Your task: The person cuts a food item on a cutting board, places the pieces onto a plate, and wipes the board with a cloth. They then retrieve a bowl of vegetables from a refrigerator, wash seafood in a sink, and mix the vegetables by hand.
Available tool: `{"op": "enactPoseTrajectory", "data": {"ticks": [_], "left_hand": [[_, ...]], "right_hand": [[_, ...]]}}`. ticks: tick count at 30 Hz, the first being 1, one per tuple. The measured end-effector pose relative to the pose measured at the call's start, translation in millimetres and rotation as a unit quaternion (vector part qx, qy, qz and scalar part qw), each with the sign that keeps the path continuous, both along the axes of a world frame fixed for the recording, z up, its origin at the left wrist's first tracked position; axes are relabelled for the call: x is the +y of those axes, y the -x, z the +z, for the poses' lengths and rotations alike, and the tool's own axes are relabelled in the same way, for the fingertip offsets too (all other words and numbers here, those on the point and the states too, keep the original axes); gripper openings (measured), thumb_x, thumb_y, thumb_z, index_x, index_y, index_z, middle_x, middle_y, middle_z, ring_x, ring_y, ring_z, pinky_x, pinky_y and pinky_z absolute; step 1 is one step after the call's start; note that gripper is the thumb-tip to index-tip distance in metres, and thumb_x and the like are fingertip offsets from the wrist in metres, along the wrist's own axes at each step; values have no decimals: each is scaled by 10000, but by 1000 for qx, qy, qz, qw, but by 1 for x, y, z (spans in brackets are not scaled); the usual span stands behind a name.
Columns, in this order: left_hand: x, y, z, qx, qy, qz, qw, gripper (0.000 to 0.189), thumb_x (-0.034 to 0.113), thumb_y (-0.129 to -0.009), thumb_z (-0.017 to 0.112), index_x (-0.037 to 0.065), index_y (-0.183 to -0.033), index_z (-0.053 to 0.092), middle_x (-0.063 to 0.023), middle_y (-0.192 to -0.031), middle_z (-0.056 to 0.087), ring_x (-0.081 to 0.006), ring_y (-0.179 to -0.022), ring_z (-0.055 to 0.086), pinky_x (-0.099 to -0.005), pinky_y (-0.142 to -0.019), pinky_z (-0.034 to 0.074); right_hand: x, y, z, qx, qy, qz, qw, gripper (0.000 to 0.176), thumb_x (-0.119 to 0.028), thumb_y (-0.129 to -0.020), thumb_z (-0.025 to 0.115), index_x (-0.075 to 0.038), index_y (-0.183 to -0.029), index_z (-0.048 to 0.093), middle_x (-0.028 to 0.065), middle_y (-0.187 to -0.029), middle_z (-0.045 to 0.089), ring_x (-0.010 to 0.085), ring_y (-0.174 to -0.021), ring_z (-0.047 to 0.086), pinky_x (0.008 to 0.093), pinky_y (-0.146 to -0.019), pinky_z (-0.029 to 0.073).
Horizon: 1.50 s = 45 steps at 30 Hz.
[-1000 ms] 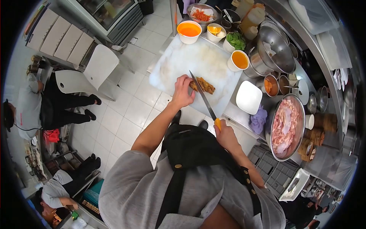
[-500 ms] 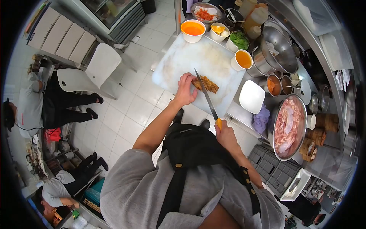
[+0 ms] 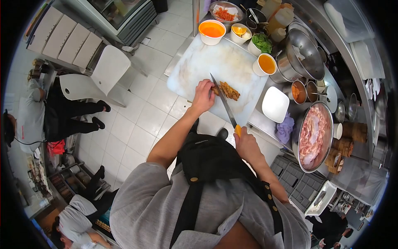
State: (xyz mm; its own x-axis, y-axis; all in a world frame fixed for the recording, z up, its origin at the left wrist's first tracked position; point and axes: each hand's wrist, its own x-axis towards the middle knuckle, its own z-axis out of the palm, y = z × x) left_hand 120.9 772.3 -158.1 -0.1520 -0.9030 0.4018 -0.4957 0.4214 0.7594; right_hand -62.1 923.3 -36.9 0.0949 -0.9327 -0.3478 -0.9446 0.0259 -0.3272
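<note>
My right hand (image 3: 247, 145) is wrapped around the yellow handle of a kitchen knife (image 3: 226, 106). Its long blade slants up and left across a piece of browned, cooked meat (image 3: 229, 91) on the white cutting board (image 3: 195, 62). With curled fingers, my left hand (image 3: 203, 96) grips the left end of the meat, just left of the blade. Several cut strips lie to the blade's right, close together. The part of the meat under my left fingers is hidden.
Right of the board are a white square bowl (image 3: 275, 104), a crumpled purple cloth (image 3: 285, 128) and a steel bowl of raw meat (image 3: 311, 137). Orange sauce tubs (image 3: 212, 30) and leafy greens (image 3: 262, 43) line the far edge. Co-workers stand left, near a white chair (image 3: 110, 68).
The blade and my left hand have shifted slightly left along the meat, and more cut strips lie right of the blade. A co-worker at lower left has moved toward the bottom.
</note>
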Motion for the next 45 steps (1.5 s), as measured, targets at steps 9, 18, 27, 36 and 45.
{"op": "enactPoseTrajectory", "data": {"ticks": [9, 18, 27, 36, 45], "left_hand": [[-1, 4, -6, 5, -13, 12, 1000, 297, -22, -660, 559, 23, -951, 524, -146, -1030, 504, -329, -969, 479, -419, -800, 397], [1, 0, -13, 15, -12, 10, 1000, 330, -23, -654, 578, 17, -973, 499, -175, -1102, 456, -355, -1013, 447, -426, -850, 386], [-17, -11, 39, -167, -139, -123, 968, 796, -22, -601, 717, 52, -1297, 340, -164, -1356, 260, -358, -1218, 321, -384, -986, 357], [-75, -1, 47, -206, -162, -361, 895, 733, -31, -587, 707, 62, -1260, 429, -133, -1255, 376, -346, -1142, 392, -371, -967, 391], [-72, 12, 46, -299, -107, -421, 849, 577, -52, -591, 627, 54, -1143, 497, -122, -1094, 458, -337, -1004, 435, -383, -887, 419]], "right_hand": [[-46, -17, -36, -45, -20, -8, 999, 345, -221, -901, 459, 87, -1035, 378, 285, -690, 582, 435, -657, 598, 496, -587, 490], [-91, -19, -34, -95, 89, -26, 991, 313, -244, -875, 509, 23, -1017, 425, 279, -686, 581, 447, -633, 578, 522, -563, 463], [-120, 54, -71, 68, 126, -75, 987, 352, -240, -831, 550, -46, -1111, 464, 173, -833, 592, 346, -711, 604, 433, -606, 495], [-118, -6, -81, -13, 236, 35, 971, 456, -83, -726, 613, 66, -1138, 486, 193, -1098, 510, 340, -1041, 458, 382, -916, 401], [-119, -18, -87, -29, 189, 12, 981, 458, 38, -633, 562, 73, -1086, 508, 171, -1012, 537, 329, -996, 477, 377, -863, 424]]}}
